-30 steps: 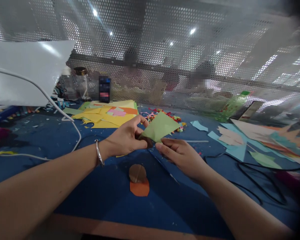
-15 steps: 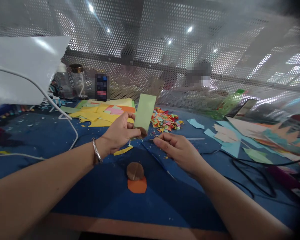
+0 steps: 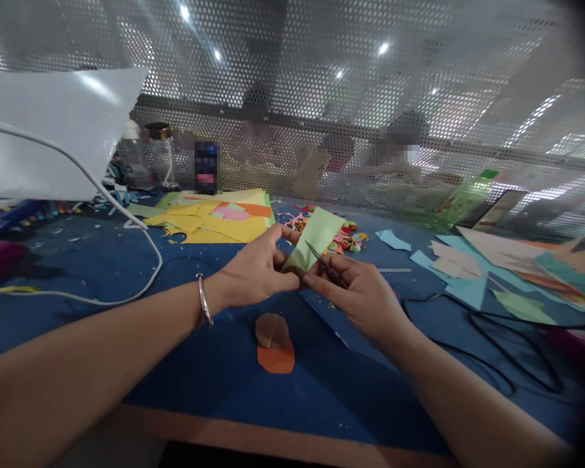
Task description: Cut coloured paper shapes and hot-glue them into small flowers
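Observation:
My left hand [image 3: 256, 272] pinches the lower edge of a light green piece of paper [image 3: 316, 235], held up over the blue table [image 3: 185, 364]. My right hand [image 3: 363, 299] is closed around small dark scissors [image 3: 322, 261] whose blades lie against the green paper. A silver bangle [image 3: 203, 300] is on my left wrist. Below my hands, a brown paper circle [image 3: 271, 329] overlaps an orange paper piece [image 3: 277, 359] on the table.
Yellow and orange paper sheets [image 3: 214, 221] lie at the back left, a heap of colourful scraps [image 3: 348, 237] behind my hands, blue and cream cut-outs [image 3: 468, 266] at right. A white cable [image 3: 102, 195] and black cables [image 3: 492, 338] cross the table. A perforated metal screen [image 3: 322, 97] stands behind.
The green paper went from upright to tilted right. My right hand rose to it, and the scissor blades now rest on the paper.

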Demonstrator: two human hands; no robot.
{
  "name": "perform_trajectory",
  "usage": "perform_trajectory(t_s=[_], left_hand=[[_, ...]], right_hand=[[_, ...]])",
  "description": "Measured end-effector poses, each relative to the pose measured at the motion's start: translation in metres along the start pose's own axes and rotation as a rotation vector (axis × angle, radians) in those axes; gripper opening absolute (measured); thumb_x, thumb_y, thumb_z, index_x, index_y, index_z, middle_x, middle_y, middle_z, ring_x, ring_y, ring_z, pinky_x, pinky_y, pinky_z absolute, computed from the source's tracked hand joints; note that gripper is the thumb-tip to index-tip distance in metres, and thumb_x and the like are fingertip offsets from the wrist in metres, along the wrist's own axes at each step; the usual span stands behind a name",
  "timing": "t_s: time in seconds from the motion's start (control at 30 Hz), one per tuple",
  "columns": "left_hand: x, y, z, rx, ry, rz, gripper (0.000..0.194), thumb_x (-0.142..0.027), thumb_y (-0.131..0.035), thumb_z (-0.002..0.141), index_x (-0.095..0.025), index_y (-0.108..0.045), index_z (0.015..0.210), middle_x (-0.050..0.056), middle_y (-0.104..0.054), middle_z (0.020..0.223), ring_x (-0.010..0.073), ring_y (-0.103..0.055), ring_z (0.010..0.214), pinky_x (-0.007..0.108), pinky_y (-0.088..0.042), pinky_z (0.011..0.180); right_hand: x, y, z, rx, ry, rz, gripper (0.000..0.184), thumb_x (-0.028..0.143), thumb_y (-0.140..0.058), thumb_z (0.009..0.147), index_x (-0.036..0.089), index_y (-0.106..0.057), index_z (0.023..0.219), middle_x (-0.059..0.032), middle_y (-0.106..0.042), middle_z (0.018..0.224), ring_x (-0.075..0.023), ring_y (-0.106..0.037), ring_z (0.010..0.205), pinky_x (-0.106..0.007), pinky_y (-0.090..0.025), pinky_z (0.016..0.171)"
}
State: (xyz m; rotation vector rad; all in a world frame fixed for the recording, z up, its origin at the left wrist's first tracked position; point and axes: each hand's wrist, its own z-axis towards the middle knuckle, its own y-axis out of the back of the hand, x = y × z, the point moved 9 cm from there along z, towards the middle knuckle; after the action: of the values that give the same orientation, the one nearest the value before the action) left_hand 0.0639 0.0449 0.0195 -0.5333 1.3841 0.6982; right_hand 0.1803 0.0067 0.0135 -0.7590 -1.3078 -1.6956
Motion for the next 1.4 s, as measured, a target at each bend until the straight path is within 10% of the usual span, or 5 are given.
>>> perform_trajectory(t_s=[0.27,0.63,1.4], left_hand=[[0.026,-0.006,-0.003,-0.179,0.22,-0.459,0.031,-0.016,-0.086,0.061,-0.014,-0.059,0.077,-0.002,-0.064,0.071,0.0078,-0.058,0.066,0.023,-0.037,0.065],[0.006,0.017,0.0,-0.314,-0.012,-0.264,0.017,-0.02,-0.077,0.071,-0.014,-0.064,0.079,0.0,-0.068,0.072,0.0115,-0.062,0.068,0.025,-0.043,0.065],[0.005,0.01,-0.001,-0.211,-0.013,-0.29,0.013,-0.02,-0.079,0.069,-0.015,-0.07,0.076,0.0,-0.067,0.067,0.0099,-0.058,0.061,0.025,-0.038,0.06]], right_hand=[[0.01,0.015,-0.002,-0.131,0.046,0.114,0.027,0.043,-0.069,0.083,0.017,-0.064,0.08,0.0004,-0.054,0.068,-0.0134,-0.047,0.063,-0.026,-0.04,0.059],[0.006,0.011,-0.007,-0.078,-0.018,0.158,0.05,0.066,-0.055,0.088,0.018,-0.064,0.08,0.0071,-0.031,0.054,-0.0086,-0.024,0.046,-0.025,-0.018,0.042],[-0.003,-0.003,-0.007,0.032,-0.21,0.379,0.054,0.068,-0.068,0.078,0.017,-0.057,0.067,0.0078,-0.029,0.052,-0.0056,-0.021,0.045,-0.023,-0.012,0.041]])
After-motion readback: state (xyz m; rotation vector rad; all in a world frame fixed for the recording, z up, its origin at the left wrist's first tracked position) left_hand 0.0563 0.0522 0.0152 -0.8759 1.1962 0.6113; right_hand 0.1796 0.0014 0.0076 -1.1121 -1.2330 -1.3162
